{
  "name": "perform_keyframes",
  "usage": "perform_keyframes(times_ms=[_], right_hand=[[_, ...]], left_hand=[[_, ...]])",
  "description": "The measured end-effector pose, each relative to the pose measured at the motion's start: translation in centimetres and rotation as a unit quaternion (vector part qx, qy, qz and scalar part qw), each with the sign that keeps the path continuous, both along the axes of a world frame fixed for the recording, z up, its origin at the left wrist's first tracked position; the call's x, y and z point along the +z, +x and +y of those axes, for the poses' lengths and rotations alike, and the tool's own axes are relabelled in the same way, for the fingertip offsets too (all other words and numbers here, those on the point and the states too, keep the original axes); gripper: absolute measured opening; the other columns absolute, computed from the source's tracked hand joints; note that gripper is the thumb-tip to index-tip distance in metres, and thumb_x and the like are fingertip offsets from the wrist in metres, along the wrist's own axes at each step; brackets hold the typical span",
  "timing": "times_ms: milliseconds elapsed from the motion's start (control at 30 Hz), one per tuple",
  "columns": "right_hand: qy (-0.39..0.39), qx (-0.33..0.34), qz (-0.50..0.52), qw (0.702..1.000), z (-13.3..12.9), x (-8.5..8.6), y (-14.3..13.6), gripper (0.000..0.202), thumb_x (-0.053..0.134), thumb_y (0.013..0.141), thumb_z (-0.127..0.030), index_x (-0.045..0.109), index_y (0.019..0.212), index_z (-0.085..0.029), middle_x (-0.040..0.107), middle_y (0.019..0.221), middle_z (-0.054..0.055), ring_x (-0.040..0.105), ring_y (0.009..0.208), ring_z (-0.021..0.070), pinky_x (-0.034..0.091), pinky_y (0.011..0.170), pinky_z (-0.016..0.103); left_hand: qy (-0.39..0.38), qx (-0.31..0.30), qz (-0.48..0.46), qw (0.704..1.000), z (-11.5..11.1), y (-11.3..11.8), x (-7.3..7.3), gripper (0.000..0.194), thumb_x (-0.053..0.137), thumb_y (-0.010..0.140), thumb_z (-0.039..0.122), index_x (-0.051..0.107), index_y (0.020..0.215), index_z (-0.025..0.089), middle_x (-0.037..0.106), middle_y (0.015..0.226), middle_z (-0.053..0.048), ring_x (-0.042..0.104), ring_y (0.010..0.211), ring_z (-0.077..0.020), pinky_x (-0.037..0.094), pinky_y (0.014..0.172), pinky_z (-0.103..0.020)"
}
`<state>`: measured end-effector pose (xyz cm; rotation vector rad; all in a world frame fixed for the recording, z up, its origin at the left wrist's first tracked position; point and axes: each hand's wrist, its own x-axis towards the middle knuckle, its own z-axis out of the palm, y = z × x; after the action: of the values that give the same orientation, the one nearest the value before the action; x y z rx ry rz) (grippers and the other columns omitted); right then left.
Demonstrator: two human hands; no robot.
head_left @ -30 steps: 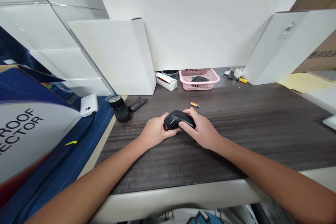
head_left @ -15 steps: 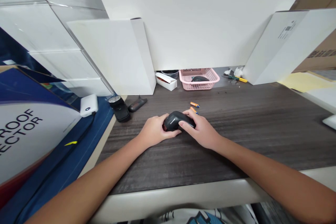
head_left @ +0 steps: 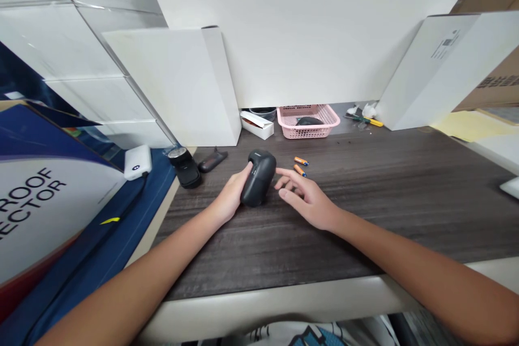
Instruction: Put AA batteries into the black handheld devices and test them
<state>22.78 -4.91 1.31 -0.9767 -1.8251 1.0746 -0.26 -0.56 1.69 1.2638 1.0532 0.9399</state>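
My left hand [head_left: 234, 192] grips a black, rounded, mouse-shaped device [head_left: 259, 179] by its left side, with the thumb near its upper part. The device is tilted up above the dark tabletop, and most of the left fingers are hidden behind it. Just to its right, my right hand [head_left: 302, 197] is open with its fingers apart and bent; the index fingertip is close to the device, and I cannot tell whether it touches. Two orange batteries lie beyond the right hand: an upper battery [head_left: 301, 161] and a lower battery [head_left: 300, 171].
A black piece with a reddish inside [head_left: 213, 160] and a black stand with a round top [head_left: 184, 167] sit at left. Behind are a small white box [head_left: 257, 126], a pink basket [head_left: 308, 132] holding a black item, and yellow-handled cutters [head_left: 371, 121]. White boxes [head_left: 174, 86] stand around.
My right hand has let go of the device and drawn slightly away, its fingers loosening. In my left hand the device has turned from lying sideways to pointing upward.
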Motion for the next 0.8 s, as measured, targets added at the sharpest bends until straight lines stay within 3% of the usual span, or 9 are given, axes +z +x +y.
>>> perform_keyframes(times_ms=[100, 167, 333, 433, 500, 567, 700, 800], right_hand=[[0.019, -0.006, -0.032, 0.999, -0.1, -0.5, -0.1, 0.066, 0.062, 0.101, -0.037, 0.040, 0.162, -0.029, 0.069, 0.119, 0.005, 0.064, 0.085, 0.0150, 0.049, 0.063, 0.026], [0.026, -0.019, -0.039, 0.999, 0.0, -0.8, -0.2, 0.065, 0.062, 0.100, -0.035, 0.042, 0.161, -0.027, 0.069, 0.111, 0.004, 0.062, 0.078, 0.0135, 0.049, 0.064, 0.026], [0.047, -0.092, -0.084, 0.991, 0.6, -0.7, -0.1, 0.045, 0.065, 0.098, -0.036, 0.062, 0.140, -0.024, 0.062, 0.084, -0.003, 0.051, 0.063, 0.0125, 0.047, 0.066, 0.029], [0.086, -0.142, -0.127, 0.978, 1.1, -0.3, 0.4, 0.024, 0.065, 0.098, -0.035, 0.073, 0.117, -0.024, 0.060, 0.079, -0.002, 0.054, 0.068, 0.0155, 0.047, 0.071, 0.032], [0.114, -0.184, -0.150, 0.965, 1.6, -0.4, 0.9, 0.020, 0.063, 0.097, -0.034, 0.074, 0.110, -0.023, 0.063, 0.084, 0.001, 0.059, 0.077, 0.0188, 0.049, 0.077, 0.034], [0.141, -0.223, -0.174, 0.949, 2.4, -0.8, 1.6, 0.021, 0.064, 0.096, -0.033, 0.072, 0.112, -0.022, 0.066, 0.095, 0.005, 0.063, 0.089, 0.0226, 0.051, 0.084, 0.037], [0.171, -0.254, -0.269, 0.913, 3.6, -2.0, 2.8, 0.039, 0.069, 0.092, -0.032, 0.065, 0.129, -0.019, 0.067, 0.118, 0.013, 0.064, 0.111, 0.0309, 0.051, 0.096, 0.044], [0.151, -0.238, -0.333, 0.900, 3.8, -2.4, 3.0, 0.045, 0.069, 0.092, -0.030, 0.062, 0.134, -0.019, 0.068, 0.118, 0.013, 0.064, 0.111, 0.0322, 0.050, 0.093, 0.043]], left_hand=[[-0.078, -0.017, -0.023, 0.997, -0.1, 0.1, -0.2, 0.075, 0.050, 0.093, 0.082, 0.077, 0.113, 0.015, 0.080, 0.103, -0.013, 0.075, 0.097, -0.0283, 0.058, 0.085, -0.037], [-0.104, -0.034, -0.033, 0.993, -0.3, 0.2, -0.1, 0.077, 0.049, 0.093, 0.083, 0.075, 0.120, 0.016, 0.080, 0.106, -0.013, 0.075, 0.101, -0.0295, 0.059, 0.086, -0.039], [-0.131, -0.116, -0.075, 0.982, -0.9, 0.3, 1.0, 0.081, 0.045, 0.092, 0.086, 0.073, 0.124, 0.017, 0.079, 0.112, -0.015, 0.075, 0.098, -0.0296, 0.059, 0.083, -0.037], [-0.110, -0.132, -0.078, 0.982, -1.1, 0.1, 1.3, 0.065, 0.067, 0.090, 0.072, 0.073, 0.122, 0.016, 0.076, 0.121, -0.016, 0.073, 0.090, -0.0243, 0.056, 0.070, -0.031], [-0.091, -0.131, -0.069, 0.985, -1.1, 0.0, 1.4, 0.050, 0.080, 0.088, 0.050, 0.072, 0.122, 0.015, 0.074, 0.126, -0.017, 0.070, 0.088, -0.0196, 0.053, 0.066, -0.026], [-0.088, -0.126, -0.070, 0.986, -1.0, 0.0, 1.3, 0.042, 0.081, 0.089, 0.038, 0.071, 0.122, 0.014, 0.072, 0.131, -0.017, 0.068, 0.090, -0.0178, 0.054, 0.068, -0.025], [-0.095, -0.101, -0.088, 0.986, -0.8, 0.0, 1.2, 0.042, 0.080, 0.090, 0.034, 0.069, 0.126, 0.015, 0.068, 0.138, -0.018, 0.069, 0.099, -0.0199, 0.057, 0.073, -0.027], [-0.099, -0.099, -0.093, 0.986, -0.8, 0.1, 1.1, 0.041, 0.077, 0.094, 0.041, 0.069, 0.124, 0.014, 0.070, 0.134, -0.018, 0.070, 0.098, -0.0196, 0.057, 0.073, -0.027]])
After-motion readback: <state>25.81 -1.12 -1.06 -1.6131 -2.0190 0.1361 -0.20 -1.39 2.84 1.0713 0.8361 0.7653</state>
